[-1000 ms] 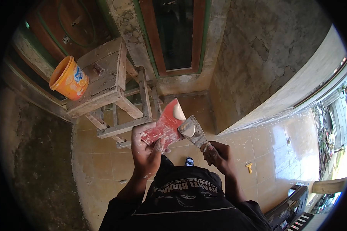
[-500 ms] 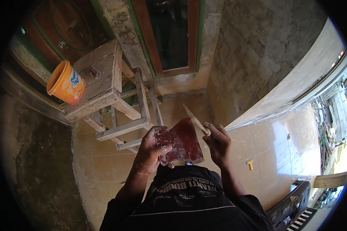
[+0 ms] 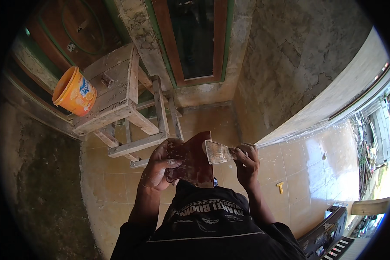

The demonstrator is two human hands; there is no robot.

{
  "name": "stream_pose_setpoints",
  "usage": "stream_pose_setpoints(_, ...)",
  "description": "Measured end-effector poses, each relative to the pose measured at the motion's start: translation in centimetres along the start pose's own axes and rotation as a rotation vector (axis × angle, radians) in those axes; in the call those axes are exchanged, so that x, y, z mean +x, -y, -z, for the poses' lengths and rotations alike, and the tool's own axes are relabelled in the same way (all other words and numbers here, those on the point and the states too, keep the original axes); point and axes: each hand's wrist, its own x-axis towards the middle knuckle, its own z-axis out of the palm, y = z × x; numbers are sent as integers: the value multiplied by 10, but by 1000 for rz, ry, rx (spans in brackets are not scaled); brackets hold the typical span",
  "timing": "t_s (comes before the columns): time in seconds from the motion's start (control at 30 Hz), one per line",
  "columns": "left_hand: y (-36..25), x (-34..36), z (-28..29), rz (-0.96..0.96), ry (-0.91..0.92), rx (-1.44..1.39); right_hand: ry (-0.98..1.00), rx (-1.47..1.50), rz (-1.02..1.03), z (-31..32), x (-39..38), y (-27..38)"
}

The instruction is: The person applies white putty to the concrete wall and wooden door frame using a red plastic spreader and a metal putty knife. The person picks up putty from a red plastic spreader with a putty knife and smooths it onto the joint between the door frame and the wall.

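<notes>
In front of my chest, my left hand [image 3: 157, 168] grips a dark red putty spreader [image 3: 190, 161] by its left end, thumb on its face. The spreader is flat with curved-in sides and pale flecks of dried putty. My right hand [image 3: 248, 164] is closed round the handle of a putty knife [image 3: 218, 153], whose wide blade is coated whitish. That blade points left and overlaps the spreader's right edge, its flat face showing; whether they touch, I cannot tell.
At the left, a worn wooden stool-like stand [image 3: 110, 93] bears an orange bucket [image 3: 76, 93] and a small jar-like object [image 3: 107, 80]. A yellow T-shaped tool [image 3: 280, 187] lies on the tiled floor [image 3: 297, 173]. Peeling walls [image 3: 286, 65] and a dark bench [image 3: 325, 229] stand around.
The putty knife has swung from pointing up and away to lying sideways across the spreader's right edge, blade face showing. My left hand has shifted slightly left and tilted the spreader.
</notes>
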Motion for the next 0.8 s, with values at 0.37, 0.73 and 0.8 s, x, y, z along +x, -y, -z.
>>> stream_pose_setpoints(0.37,4,7,-9,-374,-310,281,136,670,-651,35,-2,23)
stream_pose_setpoints(0.73,42,22,-40,-436,-130,667,374,702,-954,59,-7,29)
stream_pose_setpoints(0.8,48,23,-43,-462,-32,847,339,707,-973,65,-6,30)
